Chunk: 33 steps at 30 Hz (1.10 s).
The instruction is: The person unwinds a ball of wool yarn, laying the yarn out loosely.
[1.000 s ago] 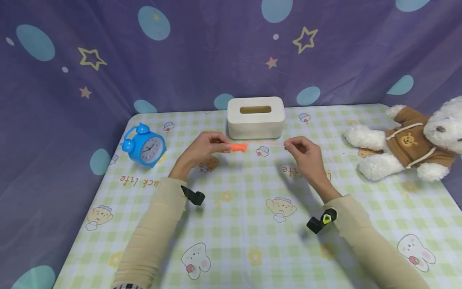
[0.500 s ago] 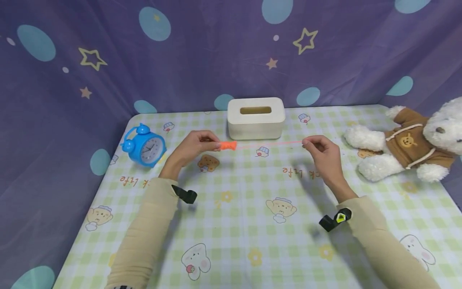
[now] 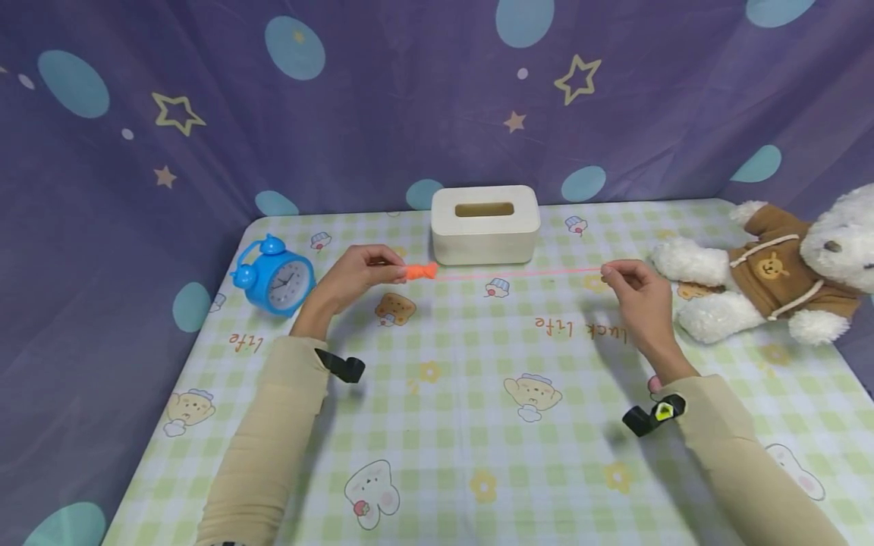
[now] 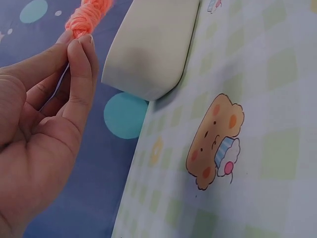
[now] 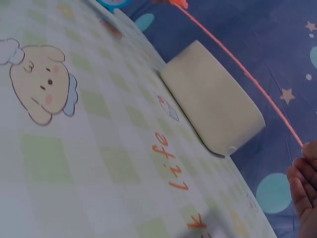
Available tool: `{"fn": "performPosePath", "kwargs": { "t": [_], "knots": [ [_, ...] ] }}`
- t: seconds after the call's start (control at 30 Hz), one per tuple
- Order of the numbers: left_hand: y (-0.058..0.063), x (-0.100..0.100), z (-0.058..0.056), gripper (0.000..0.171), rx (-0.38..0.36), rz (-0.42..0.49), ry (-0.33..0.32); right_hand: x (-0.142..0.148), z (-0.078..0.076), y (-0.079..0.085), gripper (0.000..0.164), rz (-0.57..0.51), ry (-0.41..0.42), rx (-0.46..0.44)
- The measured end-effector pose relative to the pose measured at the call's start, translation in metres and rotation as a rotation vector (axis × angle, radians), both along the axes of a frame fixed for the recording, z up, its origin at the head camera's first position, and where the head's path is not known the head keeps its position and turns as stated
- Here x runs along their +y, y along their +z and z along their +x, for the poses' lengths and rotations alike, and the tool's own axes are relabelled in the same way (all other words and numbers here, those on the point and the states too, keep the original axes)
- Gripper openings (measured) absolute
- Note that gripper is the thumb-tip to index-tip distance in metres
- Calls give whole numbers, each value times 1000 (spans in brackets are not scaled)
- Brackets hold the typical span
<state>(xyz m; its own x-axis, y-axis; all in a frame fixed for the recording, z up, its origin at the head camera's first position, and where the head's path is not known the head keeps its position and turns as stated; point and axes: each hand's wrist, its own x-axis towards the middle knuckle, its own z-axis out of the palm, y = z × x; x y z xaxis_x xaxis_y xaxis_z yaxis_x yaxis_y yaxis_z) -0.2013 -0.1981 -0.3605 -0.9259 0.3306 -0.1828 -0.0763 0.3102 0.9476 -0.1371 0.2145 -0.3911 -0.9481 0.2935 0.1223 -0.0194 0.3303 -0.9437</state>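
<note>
- The orange yarn bundle (image 3: 421, 271) could slip, since the left hand (image 3: 355, 276) pinches only its near end; a hard pull on the strand (image 5: 247, 74) might draw it out of the fingertips.
- A tangle inside the wound yarn could catch; further pulling would then likely tighten it into a knot.
- The right hand (image 3: 640, 302) has just a thin strand between its fingertips, so a small slip could let it drop onto the tablecloth (image 3: 423, 417).
- If the hands dip or shift, the strand might brush the tissue box (image 3: 485, 240), which stands close behind it.
- The left grip is closed at the thumb and fingertips, the bundle jutting out toward the right hand.
- The right grip is likewise a closed pinch; the right wrist view cuts off part of that hand.
- Both hands are raised above the table, well apart, with the strand nearly straight between them.
- The left forearm slants in from the lower left, the right from the lower right, near the teddy bear (image 3: 771, 262).
</note>
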Motion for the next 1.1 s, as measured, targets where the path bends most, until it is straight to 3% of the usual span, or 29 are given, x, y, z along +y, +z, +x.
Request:
{"fn": "performPosePath", "kwargs": {
  "t": [0.13, 0.63, 0.8, 1.1],
  "knots": [
    [3, -2, -1, 19, -6, -1, 15, 14, -8, -18, 33, 23, -53, -11],
    [7, -5, -4, 13, 3, 28, 30, 28, -8, -17, 23, 51, -196, -60],
    [11, -4, -3, 13, 5, 44, 17, 29, -6, -20, 25, 121, -159, -131],
    [10, 8, 2, 15, 25, 34, -59, 28, 1, -32, 42, 243, 6, -229]
  ]
}}
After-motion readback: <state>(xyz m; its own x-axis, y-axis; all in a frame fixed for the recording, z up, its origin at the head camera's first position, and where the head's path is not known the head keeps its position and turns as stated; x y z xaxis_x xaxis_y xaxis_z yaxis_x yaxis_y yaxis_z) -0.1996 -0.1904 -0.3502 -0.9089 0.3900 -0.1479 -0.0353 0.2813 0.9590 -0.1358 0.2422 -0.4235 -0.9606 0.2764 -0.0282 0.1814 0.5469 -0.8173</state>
